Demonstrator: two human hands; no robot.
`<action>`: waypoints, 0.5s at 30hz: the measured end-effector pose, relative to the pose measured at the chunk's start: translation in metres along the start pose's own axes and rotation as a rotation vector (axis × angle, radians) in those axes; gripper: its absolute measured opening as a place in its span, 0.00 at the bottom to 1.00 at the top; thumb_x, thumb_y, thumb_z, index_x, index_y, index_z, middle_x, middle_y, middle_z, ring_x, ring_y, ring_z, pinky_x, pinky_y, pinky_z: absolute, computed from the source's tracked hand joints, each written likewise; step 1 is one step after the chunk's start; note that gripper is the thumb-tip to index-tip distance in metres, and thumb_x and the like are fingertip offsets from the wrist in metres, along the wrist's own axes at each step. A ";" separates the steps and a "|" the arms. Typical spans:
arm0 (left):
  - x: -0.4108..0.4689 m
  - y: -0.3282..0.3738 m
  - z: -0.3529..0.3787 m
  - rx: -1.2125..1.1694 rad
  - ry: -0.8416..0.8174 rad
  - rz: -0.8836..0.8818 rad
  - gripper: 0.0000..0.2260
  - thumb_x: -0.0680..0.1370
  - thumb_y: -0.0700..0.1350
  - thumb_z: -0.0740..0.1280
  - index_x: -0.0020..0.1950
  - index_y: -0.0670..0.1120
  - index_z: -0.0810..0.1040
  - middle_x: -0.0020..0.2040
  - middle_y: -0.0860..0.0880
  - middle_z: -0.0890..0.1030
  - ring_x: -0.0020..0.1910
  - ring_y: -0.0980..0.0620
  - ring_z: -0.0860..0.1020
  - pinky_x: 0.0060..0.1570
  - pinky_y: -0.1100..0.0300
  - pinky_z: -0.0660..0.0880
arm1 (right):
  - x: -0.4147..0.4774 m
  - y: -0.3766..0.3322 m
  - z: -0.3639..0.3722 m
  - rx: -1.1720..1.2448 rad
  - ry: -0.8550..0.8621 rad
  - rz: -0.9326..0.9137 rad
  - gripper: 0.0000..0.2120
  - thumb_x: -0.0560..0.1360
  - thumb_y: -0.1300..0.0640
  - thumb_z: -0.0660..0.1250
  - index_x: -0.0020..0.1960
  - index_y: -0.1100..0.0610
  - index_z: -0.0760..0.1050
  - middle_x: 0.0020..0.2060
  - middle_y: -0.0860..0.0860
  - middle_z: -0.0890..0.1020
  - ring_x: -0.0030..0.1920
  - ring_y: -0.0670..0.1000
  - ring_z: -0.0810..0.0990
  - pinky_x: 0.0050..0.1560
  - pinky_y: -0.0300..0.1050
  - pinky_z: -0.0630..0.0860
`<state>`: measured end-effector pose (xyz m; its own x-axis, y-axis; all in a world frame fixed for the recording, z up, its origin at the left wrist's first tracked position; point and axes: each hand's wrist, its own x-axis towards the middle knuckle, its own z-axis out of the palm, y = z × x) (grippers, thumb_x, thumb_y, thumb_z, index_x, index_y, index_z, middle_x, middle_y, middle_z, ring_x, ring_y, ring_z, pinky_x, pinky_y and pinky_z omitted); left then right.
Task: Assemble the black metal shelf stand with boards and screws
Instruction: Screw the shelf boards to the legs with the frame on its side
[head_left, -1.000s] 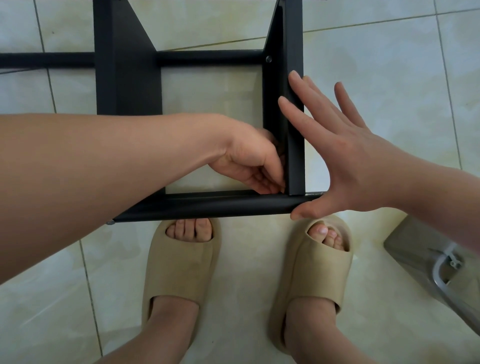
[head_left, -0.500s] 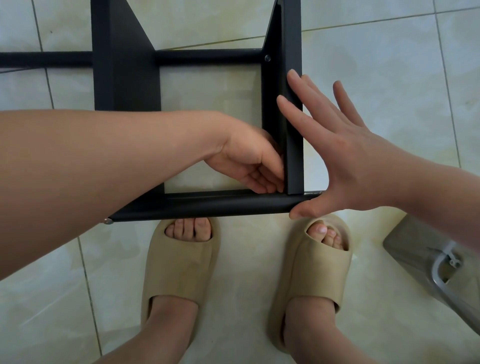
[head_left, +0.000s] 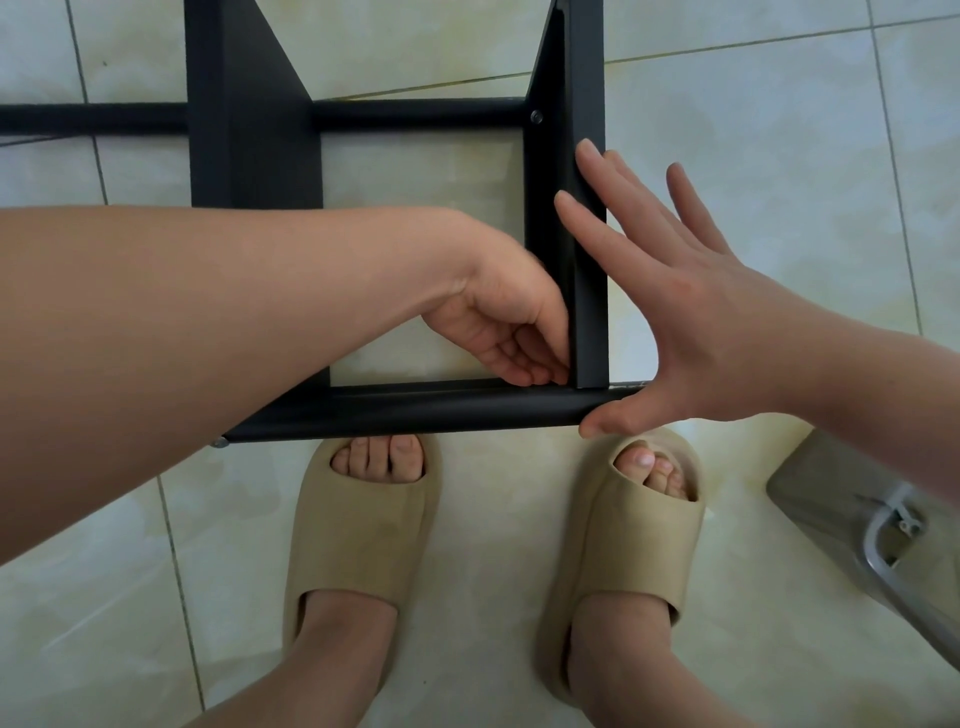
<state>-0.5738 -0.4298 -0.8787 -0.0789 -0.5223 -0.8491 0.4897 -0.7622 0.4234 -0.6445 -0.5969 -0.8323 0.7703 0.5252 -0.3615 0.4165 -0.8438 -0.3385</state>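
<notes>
The black metal shelf stand stands on the tiled floor, seen from above: a near tube (head_left: 415, 410), a far tube (head_left: 415, 115) and two black boards, left (head_left: 249, 104) and right (head_left: 589, 291). My left hand (head_left: 514, 332) reaches inside the frame, its fingers curled at the corner where the right board meets the near tube; what they hold is hidden. My right hand (head_left: 685, 322) presses flat against the outer face of the right board, thumb on the end of the near tube. A screw head (head_left: 536, 117) shows on the right board at the far tube.
My two feet in beige slippers (head_left: 363, 525) stand just below the near tube. A grey plastic bag with a metal tool (head_left: 883, 525) lies on the floor at the right. A bolt end (head_left: 221, 442) sticks out at the near tube's left end.
My left hand's fingers have shifted slightly at the inner corner. My right hand and the stand have stayed in place.
</notes>
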 end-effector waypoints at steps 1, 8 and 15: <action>0.000 0.000 0.000 0.004 0.000 -0.004 0.07 0.78 0.36 0.67 0.43 0.43 0.82 0.35 0.49 0.83 0.36 0.56 0.79 0.43 0.65 0.78 | 0.000 0.000 0.000 0.000 0.001 0.000 0.67 0.60 0.22 0.66 0.83 0.59 0.42 0.81 0.59 0.39 0.81 0.56 0.37 0.78 0.58 0.33; 0.000 0.000 -0.001 -0.006 0.003 -0.009 0.06 0.78 0.36 0.67 0.43 0.43 0.82 0.35 0.49 0.83 0.35 0.56 0.78 0.41 0.66 0.78 | 0.000 0.000 0.001 0.002 0.002 0.000 0.67 0.60 0.23 0.67 0.83 0.59 0.42 0.81 0.59 0.39 0.81 0.57 0.37 0.78 0.59 0.34; -0.001 0.000 0.001 -0.003 0.022 0.020 0.07 0.77 0.34 0.67 0.42 0.42 0.81 0.35 0.48 0.82 0.34 0.55 0.79 0.40 0.66 0.79 | 0.000 0.000 0.002 0.004 0.004 -0.003 0.67 0.60 0.23 0.66 0.83 0.59 0.42 0.81 0.59 0.39 0.81 0.57 0.37 0.79 0.59 0.34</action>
<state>-0.5749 -0.4296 -0.8770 -0.0501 -0.5294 -0.8469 0.4937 -0.7502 0.4397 -0.6455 -0.5967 -0.8340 0.7710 0.5272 -0.3571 0.4168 -0.8418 -0.3429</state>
